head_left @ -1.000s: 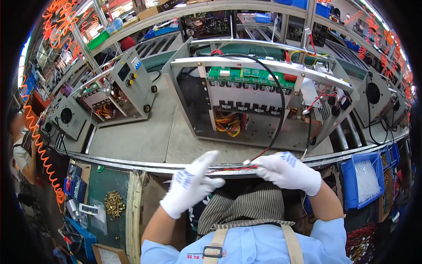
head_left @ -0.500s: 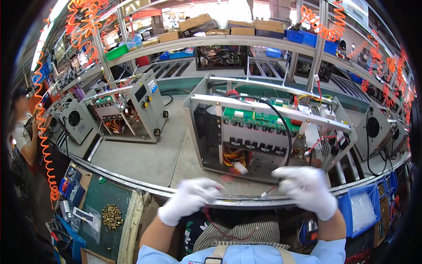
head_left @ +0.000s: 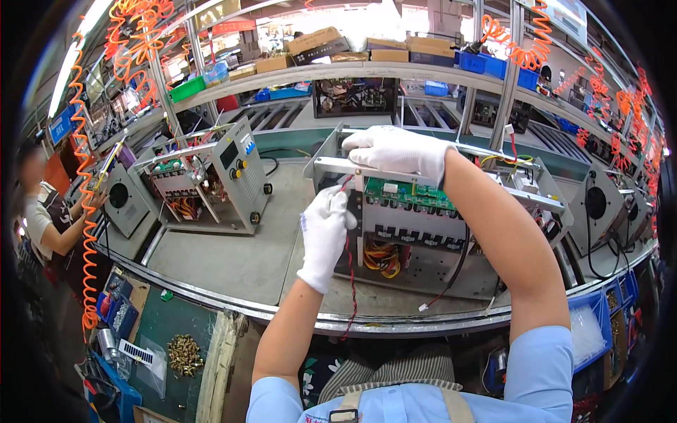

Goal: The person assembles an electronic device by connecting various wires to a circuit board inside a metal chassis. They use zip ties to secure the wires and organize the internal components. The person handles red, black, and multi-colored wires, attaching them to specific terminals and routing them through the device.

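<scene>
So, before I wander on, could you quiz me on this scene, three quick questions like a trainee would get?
1. Which hand holds the red-and-black twisted wire?
2. True or false: the pile of brass-coloured fittings sits in a blue bin.
3. The circuit board in the open metal chassis is: A blue, B green, C red.

Key:
1. The left hand.
2. False; it lies on a green work surface.
3. B.

The chassis [head_left: 430, 220] stands on the worktop [head_left: 226, 268] — shelf [head_left: 367, 70] behind it.
</scene>
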`<state>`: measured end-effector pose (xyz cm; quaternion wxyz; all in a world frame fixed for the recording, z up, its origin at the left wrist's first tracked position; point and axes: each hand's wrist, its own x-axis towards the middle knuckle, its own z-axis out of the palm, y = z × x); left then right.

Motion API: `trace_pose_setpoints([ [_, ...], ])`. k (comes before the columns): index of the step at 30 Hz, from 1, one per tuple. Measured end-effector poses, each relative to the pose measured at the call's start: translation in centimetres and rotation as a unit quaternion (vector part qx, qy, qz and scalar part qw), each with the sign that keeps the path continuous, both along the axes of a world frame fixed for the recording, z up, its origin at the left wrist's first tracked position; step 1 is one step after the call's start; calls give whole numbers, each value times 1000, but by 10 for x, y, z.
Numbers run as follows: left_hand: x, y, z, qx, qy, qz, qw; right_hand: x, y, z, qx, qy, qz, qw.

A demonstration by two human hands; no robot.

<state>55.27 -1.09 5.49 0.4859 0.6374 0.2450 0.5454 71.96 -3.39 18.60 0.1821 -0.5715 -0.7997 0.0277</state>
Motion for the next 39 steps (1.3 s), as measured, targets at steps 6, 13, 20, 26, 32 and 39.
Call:
trace_pose_setpoints([
  [6,9,7,0,-43,-13,-31,999,17,14,0,-156,165,4,974],
  [13,-16,-8,-6,-87,41,-82,992,59,-28,29,15,212,-69,975],
  [20,-52,-6,-75,15,315,-62,947,118,-153,55,262,257,-247,897],
  [26,-25,-18,-60,-82,417,-185,886,137,-208,20,230,200,-390,869],
  [32,-37,-26,-85,-167,248,-219,929,36,-231,-76,308,81,-155,935],
  [39,-25,-39,-91,-164,308,-203,915,-63,-162,-267,-177,634,-193,728],
])
